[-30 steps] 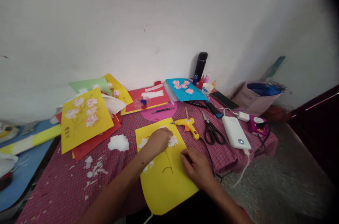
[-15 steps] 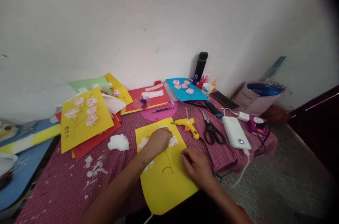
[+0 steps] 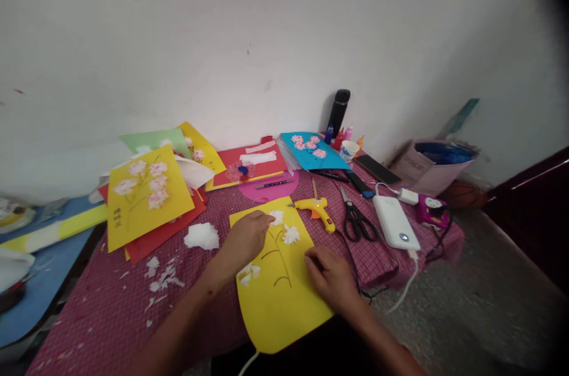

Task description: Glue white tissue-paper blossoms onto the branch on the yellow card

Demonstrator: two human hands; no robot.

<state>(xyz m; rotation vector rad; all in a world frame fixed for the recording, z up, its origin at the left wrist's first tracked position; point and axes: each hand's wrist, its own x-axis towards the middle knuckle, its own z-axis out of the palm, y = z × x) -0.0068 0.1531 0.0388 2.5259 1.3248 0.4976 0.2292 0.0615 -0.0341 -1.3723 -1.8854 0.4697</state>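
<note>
A sheet of yellow paper [image 3: 288,316] lies in front of me, with a dark stem and branches drawn on it. My left hand [image 3: 249,239] reaches over its upper left part, fingers closed in a pinch at a white tissue-paper flower [image 3: 277,217] near the top edge. A second tissue flower [image 3: 291,235] sits to the right of that one. White petals [image 3: 250,273] show at the left, partly behind my left wrist. My right hand [image 3: 331,274] rests curled on the paper's right edge, with nothing visible in its fingers.
A yellow glue gun [image 3: 315,206] and black-handled scissors [image 3: 357,219] lie right of the paper. Beyond are a white power bank [image 3: 395,223] and a purple socket block [image 3: 432,211]. Left are white tissue [image 3: 201,236], scraps and a finished flower picture [image 3: 178,210]; behind stands a black bottle [image 3: 339,109].
My left hand has moved left and up, from the right-hand flower to the top one. The right-hand flower and drawn branches now show fully. My right hand has stayed in place.
</note>
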